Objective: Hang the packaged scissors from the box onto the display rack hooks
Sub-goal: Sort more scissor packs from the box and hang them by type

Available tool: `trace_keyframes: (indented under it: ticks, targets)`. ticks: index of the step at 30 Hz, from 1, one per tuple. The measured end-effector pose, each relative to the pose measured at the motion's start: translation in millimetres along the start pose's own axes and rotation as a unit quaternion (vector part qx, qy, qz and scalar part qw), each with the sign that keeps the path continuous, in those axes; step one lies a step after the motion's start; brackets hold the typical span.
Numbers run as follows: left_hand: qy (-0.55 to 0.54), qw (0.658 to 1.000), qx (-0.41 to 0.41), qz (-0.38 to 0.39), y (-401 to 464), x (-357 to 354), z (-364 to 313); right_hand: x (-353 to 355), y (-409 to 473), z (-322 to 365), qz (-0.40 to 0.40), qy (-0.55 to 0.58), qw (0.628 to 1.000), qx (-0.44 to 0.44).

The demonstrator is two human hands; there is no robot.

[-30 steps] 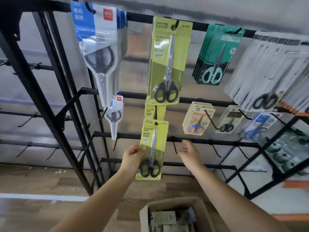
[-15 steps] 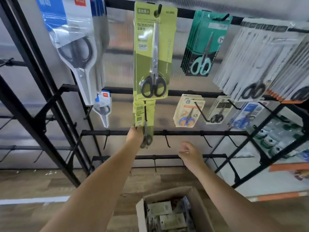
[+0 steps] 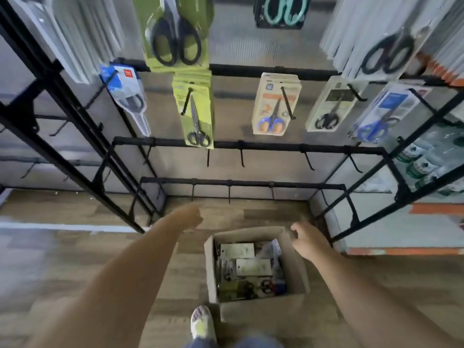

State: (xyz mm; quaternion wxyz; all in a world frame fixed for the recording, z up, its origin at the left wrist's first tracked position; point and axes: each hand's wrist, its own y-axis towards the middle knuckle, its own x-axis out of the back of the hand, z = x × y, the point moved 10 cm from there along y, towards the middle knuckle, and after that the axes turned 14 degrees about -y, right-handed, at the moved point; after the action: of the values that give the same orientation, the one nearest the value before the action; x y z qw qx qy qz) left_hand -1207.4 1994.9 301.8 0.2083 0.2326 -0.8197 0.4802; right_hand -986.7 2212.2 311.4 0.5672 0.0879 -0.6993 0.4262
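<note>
Hanging on a hook [image 3: 187, 101] high above both hands is a green scissors pack [image 3: 198, 116]. Neither hand holds anything. The left hand [image 3: 192, 217] is blurry, and I cannot tell how its fingers lie. The right hand [image 3: 305, 238] has loosely bent fingers just over the far corner of the box [image 3: 296, 267], where more packs [image 3: 253, 267] lie below them.

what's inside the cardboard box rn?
The cardboard box holds a loose pile of packaged scissors: pale card backs on top, black and red handles near the front. Lower layers are covered, so no count.
</note>
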Motion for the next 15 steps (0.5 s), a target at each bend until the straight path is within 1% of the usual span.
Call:
trace_keyframes:
  ticks: [2,4,7,9,11,13,15]
  targets:
    - [0.065,0.998,-0.012,-0.004,-8.5,-24.6,2.9,-33.9,-3.9,-24.4,0.036,-0.025,0.999,0.002]
    - [0.101,0.995,-0.009,0.006,-6.0,-58.7,10.7,-71.0,-3.1,-45.3,0.074,-0.037,0.996,0.010]
    - [0.114,0.992,0.006,0.051,13.8,-119.5,24.2,-130.0,7.9,-71.3,0.131,-0.031,0.991,0.012]
    - [0.107,0.992,0.020,0.056,41.4,-153.6,33.6,-170.3,24.0,-85.5,0.156,-0.037,0.987,0.010]
    - [0.081,0.994,0.021,0.068,80.3,-192.2,40.3,-213.6,52.0,-94.2,0.167,-0.038,0.985,0.015]
    - [0.075,0.995,-0.009,0.064,123.6,-233.9,45.1,-262.6,88.9,-97.0,0.162,-0.022,0.986,0.017]
    - [0.097,0.993,-0.041,0.054,174.6,-284.3,59.3,-318.0,131.4,-97.9,0.149,0.019,0.989,0.009]
